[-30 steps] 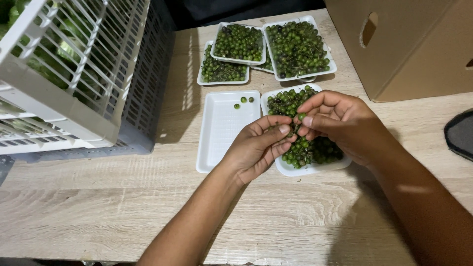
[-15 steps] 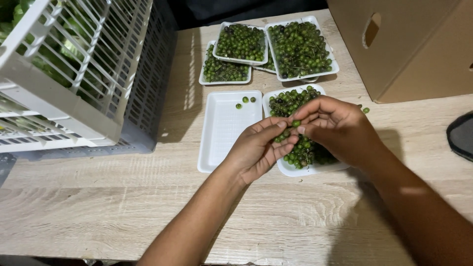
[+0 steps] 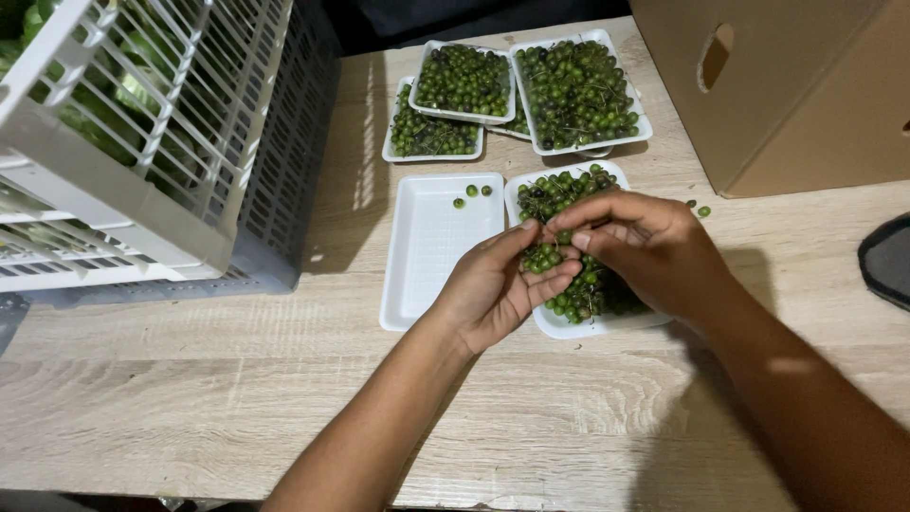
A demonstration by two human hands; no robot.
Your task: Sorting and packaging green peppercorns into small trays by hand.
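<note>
**Both hands pinching a berry cluster over the full tray**

Landmark: the near white foam tray (image 3: 559, 327), heaped with small green berries on thin stems.

- Berry cluster (image 3: 548, 258): held just above that tray, between the two hands. Judgement: very light, small round fruit, firm but bruisable, stems thin and easy to snap. Loose ones will roll. Best held by the stem or lightly between fingertips, no squeeze.
- Left hand (image 3: 493, 289): at the tray's left edge, fingers curled partway, cupped under the cluster and closed on it with thumb and fingertips.
- Right hand (image 3: 645, 242): over the tray's middle, fingers bent inward, tips pinching the same cluster from the far side. Not a full fist; a fine pinch.
- Empty white tray (image 3: 427, 256): touching the landmark tray on its left, holds only three loose berries (image 3: 472, 194) at its far end.
- Three filled trays (image 3: 578, 90): beyond the landmark tray, bunched together, partly overlapping.
- Two stray berries (image 3: 699, 208): on the wooden surface (image 3: 190, 398), just right of the landmark tray.
- White plastic crate (image 3: 142, 123): well left of it, tilted, greens inside.
- Cardboard box (image 3: 796, 85): to its far right.
</note>
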